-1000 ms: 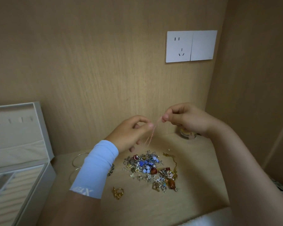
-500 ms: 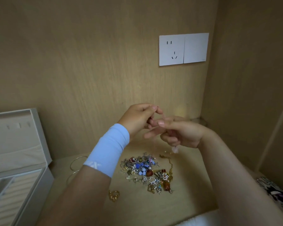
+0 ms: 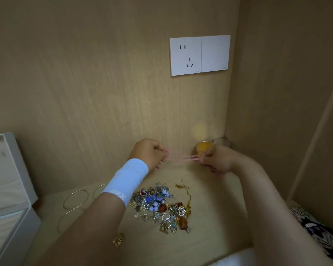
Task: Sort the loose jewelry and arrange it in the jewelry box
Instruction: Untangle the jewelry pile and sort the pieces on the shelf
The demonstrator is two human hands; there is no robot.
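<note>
Our two hands held apart and level, a pink strand stretched between them.
Our left hand, wrist wrapped in a pale blue sleeve, curls its fingers onto one end. Our right hand, on a bare forearm reaching in from the lower right, seems to pinch the other end; blur hides exactly which fingertips close on it.

I have one view only, the wide-angle head camera. It looks forward and down, from close, into the corner of a pale wooden desk top. The left hand and the right hand, stretching a thin pink strand, sit just below the middle; the open white jewelry box is cut by the left edge.
</note>
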